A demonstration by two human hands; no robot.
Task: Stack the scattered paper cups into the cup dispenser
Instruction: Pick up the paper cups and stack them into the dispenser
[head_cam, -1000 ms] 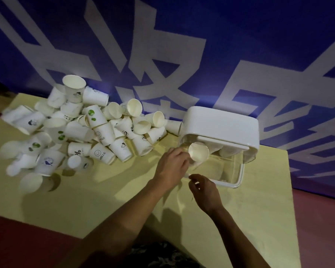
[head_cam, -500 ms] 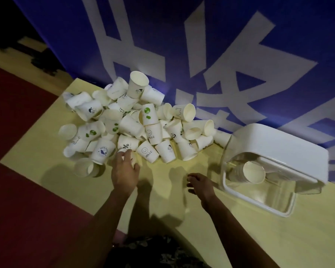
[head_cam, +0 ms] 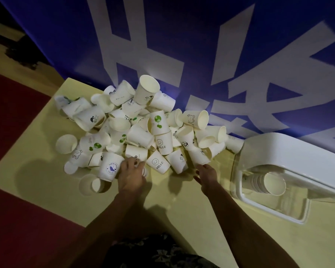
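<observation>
Dozens of cups: a loose heap (head_cam: 143,130) fills the far left part of the table (head_cam: 46,147), against the blue banner (head_cam: 201,45); most lie on their sides, some prints show (green sprout, smiley with HELLO, small animals).
Stray cup: one (head_cam: 92,184) lies on its side at the heap's near left edge, mouth toward the camera.
Bird cup: a cup with a round blue bird mark (head_cam: 110,167) stands at the heap's near edge, touching the left hand.
Left hand: (head_cam: 132,175) at the heap's near edge, fingers curled around a small cup (head_cam: 143,171) that is mostly hidden under them.
Right hand: (head_cam: 207,175) palm down at the heap's near right edge, fingers spread and straight, fingertips (head_cam: 200,167) just beside the nearest cups; contact cannot be told.
Dispenser: a white box (head_cam: 290,151) with a clear front lies at the table's right edge, well apart from both hands.
Stack: nested cups (head_cam: 269,183) lie inside the dispenser, open mouth facing the camera.
Floor: dark red (head_cam: 17,219) to the left of the table.
</observation>
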